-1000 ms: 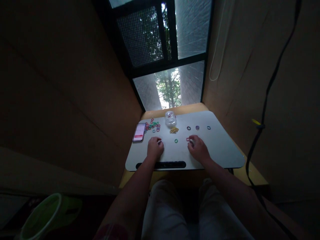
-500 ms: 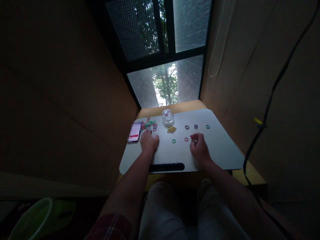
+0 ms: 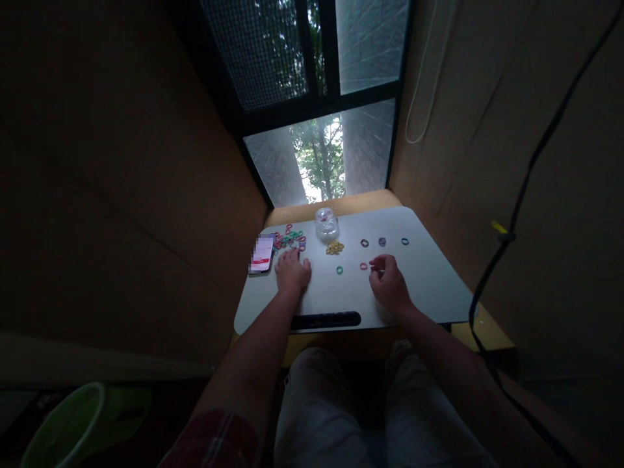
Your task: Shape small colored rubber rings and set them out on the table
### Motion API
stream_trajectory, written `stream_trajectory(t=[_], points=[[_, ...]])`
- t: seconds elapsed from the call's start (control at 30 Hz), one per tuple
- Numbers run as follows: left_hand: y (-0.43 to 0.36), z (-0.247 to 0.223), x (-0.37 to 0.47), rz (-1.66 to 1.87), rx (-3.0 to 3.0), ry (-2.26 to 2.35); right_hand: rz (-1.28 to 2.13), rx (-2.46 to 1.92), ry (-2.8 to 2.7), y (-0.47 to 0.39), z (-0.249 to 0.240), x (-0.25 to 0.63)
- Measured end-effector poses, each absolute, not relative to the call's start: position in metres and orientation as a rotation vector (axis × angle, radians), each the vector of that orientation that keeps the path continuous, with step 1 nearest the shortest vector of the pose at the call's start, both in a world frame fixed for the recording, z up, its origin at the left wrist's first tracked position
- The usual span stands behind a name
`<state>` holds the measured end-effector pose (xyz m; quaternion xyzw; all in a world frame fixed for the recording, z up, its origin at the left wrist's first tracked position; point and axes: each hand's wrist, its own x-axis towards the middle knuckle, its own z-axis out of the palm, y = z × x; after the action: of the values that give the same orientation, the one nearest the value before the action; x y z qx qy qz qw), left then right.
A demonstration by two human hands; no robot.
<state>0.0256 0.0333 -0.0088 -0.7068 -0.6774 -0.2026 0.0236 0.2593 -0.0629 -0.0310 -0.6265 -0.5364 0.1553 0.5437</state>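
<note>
My left hand (image 3: 293,268) lies palm down on the white lap table (image 3: 326,292), thumb apart, its fingertips at the near edge of a pile of coloured hair ties (image 3: 288,239). My right hand (image 3: 389,279) is curled, just right of a pink hair tie (image 3: 363,266); what its fingers hold, if anything, I cannot make out. A green hair tie (image 3: 340,270) lies between the hands. Beyond my right hand a dark one (image 3: 364,243), a purple one (image 3: 382,242) and a teal one (image 3: 405,241) form a row. A yellow cluster of ties (image 3: 335,247) sits mid-table.
A clear plastic jar (image 3: 326,224) stands at the back of the table. A phone (image 3: 262,253) lies at the left edge. The table has a black ledge (image 3: 326,320) in front. A black cable (image 3: 526,188) hangs at right; a green basket (image 3: 73,422) is lower left.
The view has tilted slightly, so the table appears a little higher. My left hand has shifted slightly at the pile; my right hand stays beside the pink hair tie.
</note>
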Motion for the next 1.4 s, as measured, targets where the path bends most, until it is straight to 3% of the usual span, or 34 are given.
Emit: stream_trajectory(t=[0.27,0.7,1.4], points=[[0.032,-0.011,0.025,-0.652,-2.156,-2.090,0.372,-1.511,-1.288,-0.065,-0.028,0.259],[0.051,-0.016,0.025,-0.409,-2.154,-2.166,0.400,-1.512,-1.304,-0.065,-0.025,0.259],[0.062,-0.014,0.027,-0.524,-2.094,-2.201,0.394,-1.536,-1.345,-0.063,-0.024,0.257]])
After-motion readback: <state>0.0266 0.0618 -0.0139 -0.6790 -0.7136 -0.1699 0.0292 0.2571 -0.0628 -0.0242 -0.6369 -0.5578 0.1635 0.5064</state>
